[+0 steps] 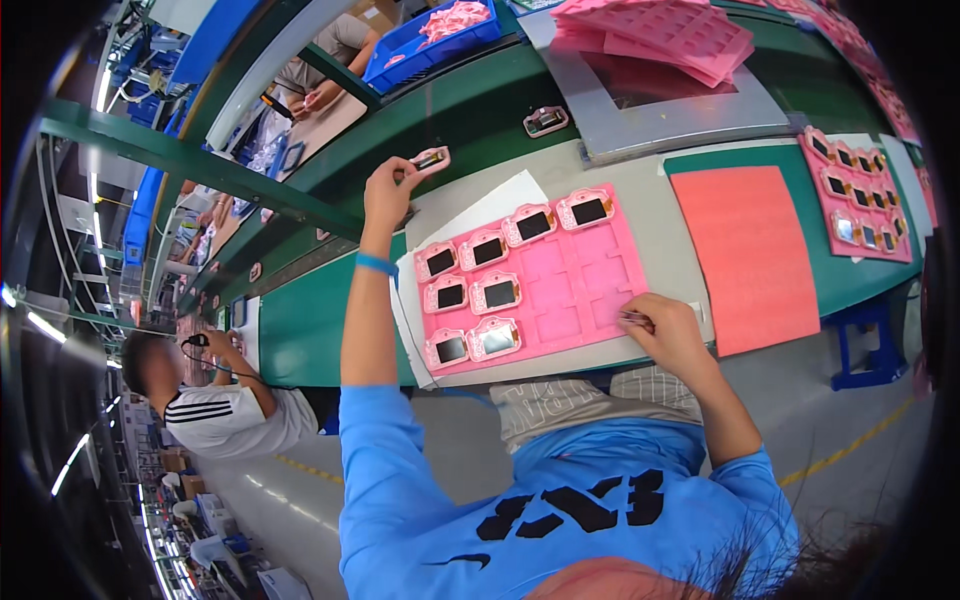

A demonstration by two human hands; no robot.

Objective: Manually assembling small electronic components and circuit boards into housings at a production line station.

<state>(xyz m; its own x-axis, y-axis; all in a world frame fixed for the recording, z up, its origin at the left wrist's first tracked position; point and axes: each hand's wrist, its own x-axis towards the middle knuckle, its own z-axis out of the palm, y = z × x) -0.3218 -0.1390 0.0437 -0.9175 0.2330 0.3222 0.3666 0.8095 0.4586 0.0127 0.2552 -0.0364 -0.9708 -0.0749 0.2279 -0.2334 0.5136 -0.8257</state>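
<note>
My left hand [388,190], with a blue band on its wrist, reaches out over the green belt's near edge. Its fingertips pinch a small pink-framed device [432,159]. Close to the tray's right side, my right hand [664,332] is closed on a small object [632,318] seen edge-on; its kind is hard to make out. Between my arms lies a pink foam tray [560,322]. Several pink-framed devices with dark rectangular screens sit in its recesses, such as one device [586,209] in the far right corner. Bare recesses show in its middle and right part.
Another framed device [546,121] lies on the green belt [470,128]. A red-pink sheet [746,260] and a second filled tray [856,195] lie to the right. Pink foam trays [660,35] are stacked on a grey metal plate [690,118]. A co-worker [230,405] works at the left.
</note>
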